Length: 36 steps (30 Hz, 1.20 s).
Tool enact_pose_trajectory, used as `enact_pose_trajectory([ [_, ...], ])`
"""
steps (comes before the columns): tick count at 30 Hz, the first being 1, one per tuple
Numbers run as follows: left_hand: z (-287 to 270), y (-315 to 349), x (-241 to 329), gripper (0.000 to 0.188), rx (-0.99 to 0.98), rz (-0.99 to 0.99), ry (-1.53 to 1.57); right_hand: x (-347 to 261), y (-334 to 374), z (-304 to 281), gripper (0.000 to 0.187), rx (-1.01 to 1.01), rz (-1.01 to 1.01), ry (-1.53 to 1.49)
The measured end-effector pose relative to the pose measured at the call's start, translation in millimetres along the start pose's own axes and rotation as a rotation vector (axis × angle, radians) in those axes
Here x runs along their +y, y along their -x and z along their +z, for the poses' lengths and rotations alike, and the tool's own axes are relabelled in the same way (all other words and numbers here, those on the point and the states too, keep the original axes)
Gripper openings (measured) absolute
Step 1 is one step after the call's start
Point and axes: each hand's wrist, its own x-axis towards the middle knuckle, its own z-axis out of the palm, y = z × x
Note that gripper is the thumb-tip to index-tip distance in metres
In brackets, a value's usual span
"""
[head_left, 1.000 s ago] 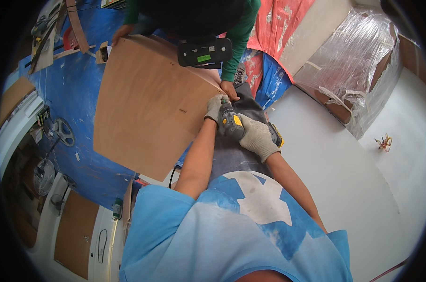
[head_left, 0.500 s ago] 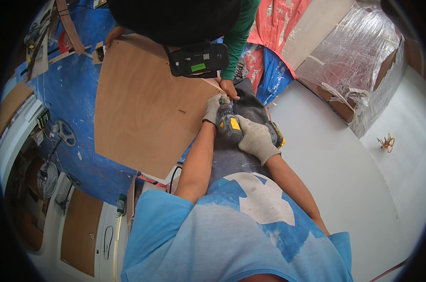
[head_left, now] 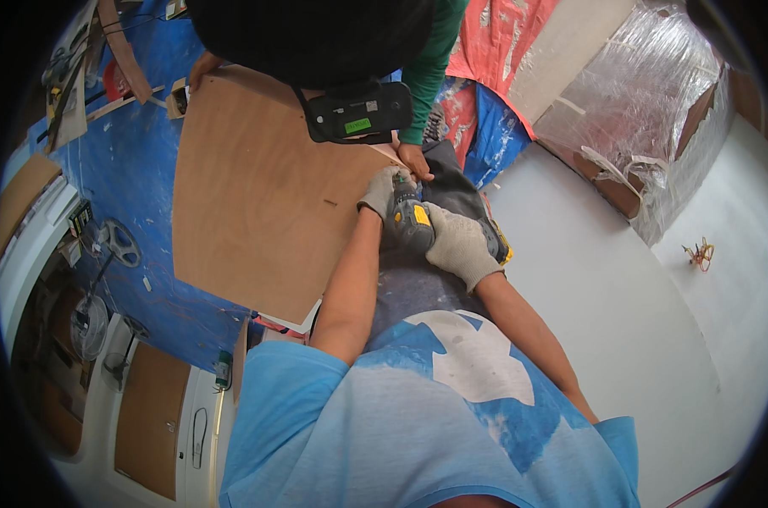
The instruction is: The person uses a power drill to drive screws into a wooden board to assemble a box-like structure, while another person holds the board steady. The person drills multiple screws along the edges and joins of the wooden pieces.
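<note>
My right hand (head_left: 462, 245), in a pale work glove, grips a cordless drill (head_left: 412, 225) with a grey body and yellow parts. The drill points away from me, toward the far right corner of a brown wooden panel (head_left: 257, 195). At its front end is my left hand (head_left: 382, 191), also gloved, with the fingers closed beside the chuck. What those fingers pinch, if anything, is too small to make out. A co-worker's hand (head_left: 415, 161) from a green sleeve touches that corner just beyond the drill. The bit's tip is hidden.
Across the panel leans the co-worker, whose dark headwear (head_left: 307, 38) covers its far edge; another hand (head_left: 204, 69) holds the far left corner. Blue sheeting (head_left: 146, 203) covers the floor at left, with a fan (head_left: 87, 322). Plastic-wrapped material (head_left: 629, 102) stands at the far right beside a white surface (head_left: 587, 279).
Little differs. My left wrist has shifted slightly left, while the drill stays at the panel's corner in my right hand. The whole view has moved a touch.
</note>
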Motion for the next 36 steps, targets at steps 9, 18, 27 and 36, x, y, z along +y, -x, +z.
enact_pose_trajectory([
  [9,-6,-2,15,0.023,-0.218,0.212,-0.424,-4,2,7,0.048,0.074,-0.047,0.006],
  [18,1,-17,25,0.024,-0.031,-0.052,-0.063,-14,-6,0,0.042,0.057,-0.003,-0.012],
  [27,-1,-30,23,0.027,0.017,-0.113,0.047,-18,-4,-6,0.042,0.049,0.016,-0.015],
  [36,-3,-40,14,0.031,0.035,-0.092,0.091,-13,-4,-2,0.043,0.061,0.013,-0.018],
])
